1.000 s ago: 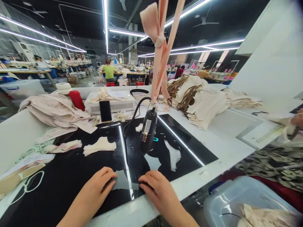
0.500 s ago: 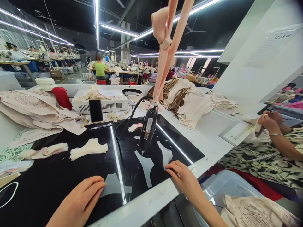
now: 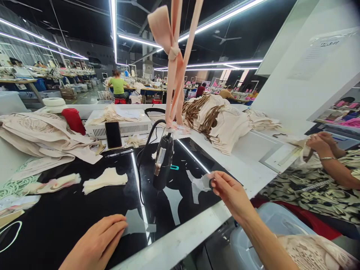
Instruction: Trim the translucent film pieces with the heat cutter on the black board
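My right hand (image 3: 229,189) pinches the corner of a thin, sheer white fabric piece (image 3: 200,184) and holds it up off the black tabletop. More of the same sheer cloth lies just below it. Flat on the black surface, my left hand (image 3: 97,240) has its fingers stretched out, with the tips at the edge of a grey, see-through cut piece (image 3: 137,222). A second grey cut piece (image 3: 173,202) lies between my hands. Above it a black corded tool (image 3: 163,163) hangs from knotted peach straps (image 3: 174,56); its tip is hard to make out.
Small stacked cream pieces (image 3: 105,180) lie on the left of the black tabletop (image 3: 56,225). Behind are a phone (image 3: 113,135), a white vented box (image 3: 135,127) and beige garment piles (image 3: 230,127). A teal clip (image 3: 174,167) lies behind the tool. At right, a co-worker's hands (image 3: 323,144) handle cloth.
My right hand has risen and moved right, lifting the sheer piece. The hanging tool and straps have swung left, uncovering the teal clip. My left hand has hardly moved.
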Tool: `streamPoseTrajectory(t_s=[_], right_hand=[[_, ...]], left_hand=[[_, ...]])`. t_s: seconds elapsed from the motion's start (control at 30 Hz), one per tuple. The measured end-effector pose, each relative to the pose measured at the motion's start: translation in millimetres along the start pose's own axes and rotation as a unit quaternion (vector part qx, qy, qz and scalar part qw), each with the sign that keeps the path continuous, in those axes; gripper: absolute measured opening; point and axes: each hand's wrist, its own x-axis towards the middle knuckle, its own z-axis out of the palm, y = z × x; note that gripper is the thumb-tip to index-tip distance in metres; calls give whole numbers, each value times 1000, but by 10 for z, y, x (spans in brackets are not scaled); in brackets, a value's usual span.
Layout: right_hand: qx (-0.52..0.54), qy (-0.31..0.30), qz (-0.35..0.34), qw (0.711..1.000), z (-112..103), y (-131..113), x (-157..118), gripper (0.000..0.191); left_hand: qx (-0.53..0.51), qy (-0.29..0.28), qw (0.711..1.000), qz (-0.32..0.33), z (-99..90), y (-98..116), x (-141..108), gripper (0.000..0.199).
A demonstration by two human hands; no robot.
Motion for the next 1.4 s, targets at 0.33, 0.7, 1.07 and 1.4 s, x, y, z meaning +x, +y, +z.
streamPoseTrajectory(t_s=[0.33,0.7,1.07,1.4], right_hand=[[113,-247,136,953,466,-477,-670,37],[207,-305,241,898,1057,-381,-853,42],[116,-291,222,923,1223,-228,-909,44],[66,-244,190,949,1158,-111,-859,48]], left_hand=[[-240,19,967,-84,-440,787,420,27],[-566,-107,780,-245,-461,1197,584,15],[-496,-94,819,-273,-480,1023,393,15],[-529,-19,772,-352,-560,871,235,45]])
